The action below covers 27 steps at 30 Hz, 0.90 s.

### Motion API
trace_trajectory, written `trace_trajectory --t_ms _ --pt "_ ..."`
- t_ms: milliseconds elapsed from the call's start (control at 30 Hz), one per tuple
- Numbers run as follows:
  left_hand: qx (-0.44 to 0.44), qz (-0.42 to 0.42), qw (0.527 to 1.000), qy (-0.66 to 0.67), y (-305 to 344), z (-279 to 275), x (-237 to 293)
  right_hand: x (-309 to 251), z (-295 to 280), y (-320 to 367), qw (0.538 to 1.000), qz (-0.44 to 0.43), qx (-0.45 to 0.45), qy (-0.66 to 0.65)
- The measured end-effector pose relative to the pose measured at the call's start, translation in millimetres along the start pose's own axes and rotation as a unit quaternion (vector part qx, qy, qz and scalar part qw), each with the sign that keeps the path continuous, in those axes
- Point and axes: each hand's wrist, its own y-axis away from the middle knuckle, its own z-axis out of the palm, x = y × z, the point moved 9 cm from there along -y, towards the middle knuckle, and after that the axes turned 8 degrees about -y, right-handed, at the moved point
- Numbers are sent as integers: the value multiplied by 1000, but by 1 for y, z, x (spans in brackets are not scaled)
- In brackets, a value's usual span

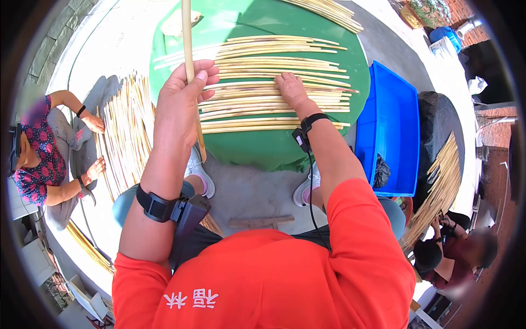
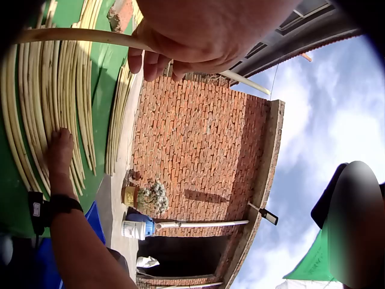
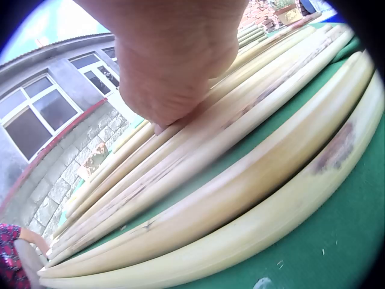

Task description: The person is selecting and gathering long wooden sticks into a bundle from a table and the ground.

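A long pale wooden stick (image 1: pixel 187 33) stands nearly upright in my left hand (image 1: pixel 181 101), held under the bent thumb while the other fingers extend loosely to the right. Its lower end comes down close to my left shoe. Many peeled sticks (image 1: pixel 235 104) lie side by side in rows across a green cloth (image 1: pixel 246 148). Over the right part of these rows my right hand (image 1: pixel 292 90) reaches down, fingers curled onto a stick. The right wrist view shows the back of that hand (image 3: pixel 174 72) low over the sticks, most fingertips hidden behind it.
A blue bin (image 1: pixel 397 126) with a black bag stands right of the round green-covered table. Another bundle of sticks (image 1: pixel 329 13) lies at its far edge. To the left a person (image 1: pixel 49 148) handles more sticks (image 1: pixel 129 131); at lower right others sit near a dark stick pile (image 1: pixel 438 186).
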Motion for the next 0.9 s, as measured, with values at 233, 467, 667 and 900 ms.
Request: trace_trajectory --t_ms 233,467,667,900 --pt "-36 40 997 -56 -3 5 3 -19 -27 -10 998 -26 50 -9" --pt "-22 242 864 -440 4 15 13 -184 -147 -17 953 -255 111 -120" --pt "-43 88 808 -580 -3 -17 5 -172 -211 -3 937 -222 271 -14" --pt "141 116 939 -291 -24 -173 51 44 -166 20 932 193 269 -144"
